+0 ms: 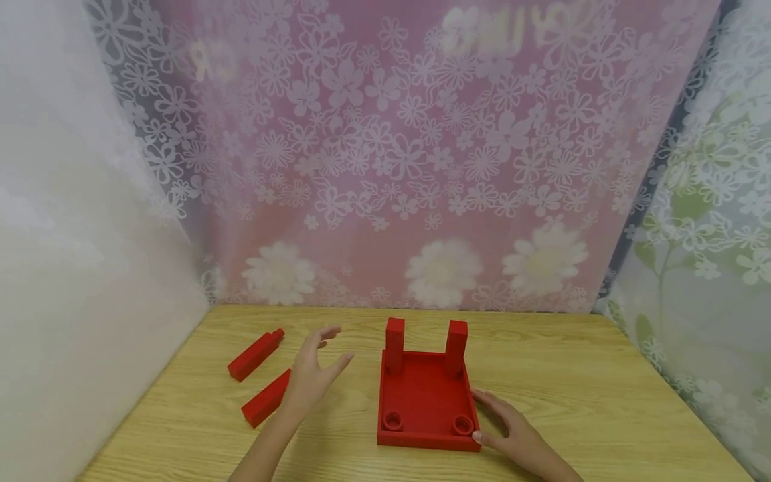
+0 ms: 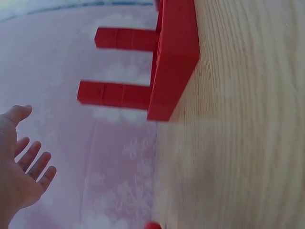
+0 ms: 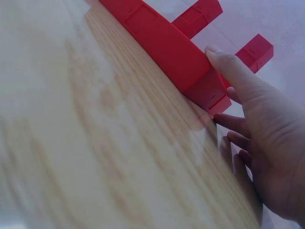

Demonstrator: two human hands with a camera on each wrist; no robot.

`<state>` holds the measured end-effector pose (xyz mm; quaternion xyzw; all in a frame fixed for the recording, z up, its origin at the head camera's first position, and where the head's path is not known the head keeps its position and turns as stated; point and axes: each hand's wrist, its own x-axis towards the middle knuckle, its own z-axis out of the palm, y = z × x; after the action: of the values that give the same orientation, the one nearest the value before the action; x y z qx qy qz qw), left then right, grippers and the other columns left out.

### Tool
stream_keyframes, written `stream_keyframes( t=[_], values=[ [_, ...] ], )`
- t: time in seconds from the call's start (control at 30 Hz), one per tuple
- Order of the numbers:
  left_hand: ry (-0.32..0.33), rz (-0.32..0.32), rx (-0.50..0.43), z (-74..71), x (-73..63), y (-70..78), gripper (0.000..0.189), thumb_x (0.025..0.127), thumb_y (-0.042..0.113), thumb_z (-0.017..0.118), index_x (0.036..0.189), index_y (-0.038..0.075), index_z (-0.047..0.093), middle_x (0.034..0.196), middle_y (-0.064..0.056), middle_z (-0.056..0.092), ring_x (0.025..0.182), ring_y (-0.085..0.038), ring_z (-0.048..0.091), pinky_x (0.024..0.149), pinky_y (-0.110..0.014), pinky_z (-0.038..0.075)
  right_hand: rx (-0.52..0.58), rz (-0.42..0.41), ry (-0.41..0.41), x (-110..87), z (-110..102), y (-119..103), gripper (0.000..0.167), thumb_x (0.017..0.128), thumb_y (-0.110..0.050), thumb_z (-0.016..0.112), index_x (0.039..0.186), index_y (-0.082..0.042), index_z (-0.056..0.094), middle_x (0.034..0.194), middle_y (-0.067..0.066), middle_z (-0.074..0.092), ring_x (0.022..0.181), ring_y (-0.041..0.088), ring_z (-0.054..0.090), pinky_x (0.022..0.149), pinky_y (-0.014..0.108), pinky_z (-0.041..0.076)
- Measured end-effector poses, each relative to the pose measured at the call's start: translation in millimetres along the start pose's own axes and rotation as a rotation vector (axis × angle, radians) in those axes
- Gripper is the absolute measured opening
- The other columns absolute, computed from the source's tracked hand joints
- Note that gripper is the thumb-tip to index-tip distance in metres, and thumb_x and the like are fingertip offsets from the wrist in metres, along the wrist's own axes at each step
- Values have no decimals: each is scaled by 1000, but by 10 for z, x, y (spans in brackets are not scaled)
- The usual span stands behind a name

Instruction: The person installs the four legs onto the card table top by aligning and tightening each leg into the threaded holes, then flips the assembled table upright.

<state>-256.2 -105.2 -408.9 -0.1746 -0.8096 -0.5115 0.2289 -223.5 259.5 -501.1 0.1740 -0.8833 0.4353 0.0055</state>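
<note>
A red tray-shaped base [image 1: 424, 402] lies on the table, with two upright square posts [image 1: 395, 345] at its far corners and two round sockets [image 1: 393, 421] at its near corners. My right hand [image 1: 518, 435] rests against its right side; in the right wrist view the thumb touches the near corner's top edge and fingertips lie by the side. Left of the base, my left hand [image 1: 310, 378] is raised, holding nothing, fingers spread from the thumb. Beneath it lies a loose red post [image 1: 265, 400], its far end hidden by the hand. Beyond lies another loose red post [image 1: 254, 357] with a round peg.
The wood-grain table [image 1: 542, 361] runs up to a pink flowered curtain [image 1: 385, 167] at the back. A pale wall [image 1: 90, 234] stands to the left, and a flowered sheet [image 1: 711, 268] hangs to the right.
</note>
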Motion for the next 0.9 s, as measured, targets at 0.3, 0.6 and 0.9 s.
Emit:
stream_keyframes(
  t=[0.3, 0.6, 0.9],
  values=[
    [36, -132, -34, -454, -169, -265, 47, 82, 19, 71, 122, 5, 49, 120, -9, 51, 111, -22, 46, 94, -42, 35, 4, -7, 9, -7, -14, 29, 66, 82, -32, 69, 139, -15, 40, 140, 9, 38, 129, 40, 24, 94, 65, 23],
    [43, -176, 104, -693, -397, -571, 43, 81, 17, 72, 118, 5, 53, 114, -4, 57, 106, -21, 50, 89, -37, 39, 12, 1, 6, 6, 8, 46, 66, 82, -34, 69, 139, -17, 40, 140, 9, 38, 130, 39, 23, 94, 65, 22],
    [43, -190, 192, -782, -565, -863, 47, 79, 15, 74, 118, 1, 53, 112, -12, 58, 103, -28, 51, 86, -42, 38, 8, -29, 24, -10, -2, 26, 64, 82, -31, 69, 139, -16, 41, 139, 8, 39, 130, 39, 24, 94, 65, 22]
  ],
)
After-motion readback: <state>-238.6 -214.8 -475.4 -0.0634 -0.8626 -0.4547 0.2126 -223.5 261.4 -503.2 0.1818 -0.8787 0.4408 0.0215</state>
